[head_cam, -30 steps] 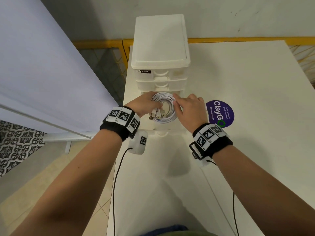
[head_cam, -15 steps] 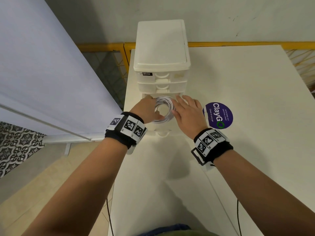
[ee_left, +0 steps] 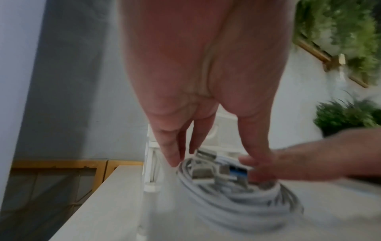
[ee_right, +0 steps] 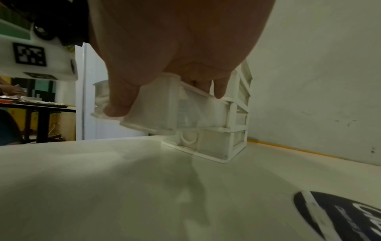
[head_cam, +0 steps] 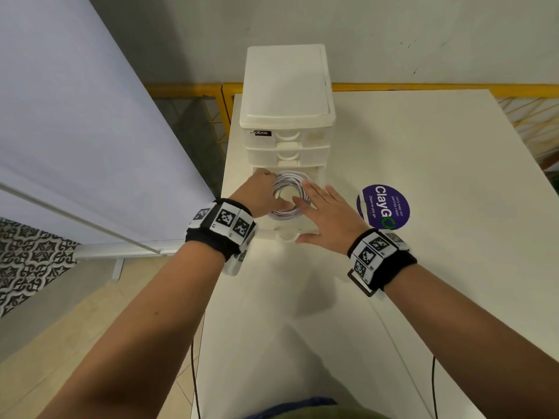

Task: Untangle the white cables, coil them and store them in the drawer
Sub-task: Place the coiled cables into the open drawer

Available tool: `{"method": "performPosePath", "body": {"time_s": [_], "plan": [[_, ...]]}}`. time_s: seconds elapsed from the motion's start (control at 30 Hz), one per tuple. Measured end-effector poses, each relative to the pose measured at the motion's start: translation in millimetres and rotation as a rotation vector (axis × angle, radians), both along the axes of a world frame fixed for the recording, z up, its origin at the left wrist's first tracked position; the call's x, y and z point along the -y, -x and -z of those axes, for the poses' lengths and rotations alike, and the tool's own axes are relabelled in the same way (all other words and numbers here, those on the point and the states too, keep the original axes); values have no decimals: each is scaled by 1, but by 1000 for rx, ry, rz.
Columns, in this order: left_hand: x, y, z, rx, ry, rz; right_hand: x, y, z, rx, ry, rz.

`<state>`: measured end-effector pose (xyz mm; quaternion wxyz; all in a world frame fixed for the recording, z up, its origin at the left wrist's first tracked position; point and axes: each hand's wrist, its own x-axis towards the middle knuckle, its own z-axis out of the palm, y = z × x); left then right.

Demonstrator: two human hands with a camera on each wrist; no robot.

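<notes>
The coil of white cables lies inside the pulled-out drawer of a white drawer unit at the table's far left. My left hand is at the coil's left side, and in the left wrist view its straight fingers point down and touch the coil. My right hand lies flat over the coil's right side with its fingers spread. Its thumb rests on the drawer's front. Several plugs show in the coil's middle.
Two shut drawers sit above the open one and another below it. A round purple sticker is stuck on the white table just right of the unit. A white panel stands left of the table, and a yellow railing runs behind.
Both hands have moved forward and down with the coil, which now lies in the drawer. My right hand has flattened out over it and my left fingers have straightened.
</notes>
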<state>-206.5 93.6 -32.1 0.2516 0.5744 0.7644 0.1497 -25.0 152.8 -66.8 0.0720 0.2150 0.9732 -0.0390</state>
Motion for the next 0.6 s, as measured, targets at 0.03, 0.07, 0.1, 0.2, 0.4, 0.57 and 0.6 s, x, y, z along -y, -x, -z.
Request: {"method": "performPosePath", "body": {"time_s": [0.03, 0.07, 0.1, 0.2, 0.4, 0.57, 0.6], "plan": [[2, 2, -6, 41, -11, -23, 1, 1, -2, 21, -15, 0], [3, 4, -12, 65, -22, -51, 2, 2, -3, 36, -25, 2], [5, 7, -19, 63, -35, -89, 3, 3, -4, 46, -31, 4], [7, 21, -36, 13, -200, -257, 5, 3, -6, 62, -42, 11], [-15, 37, -64, 164, -546, -534, 9, 6, -10, 119, -78, 13], [-35, 33, -64, 336, -379, -405, 13, 7, -11, 121, -63, 28], [-38, 32, -65, 291, -335, -383, 12, 8, -12, 121, -65, 25]]}}
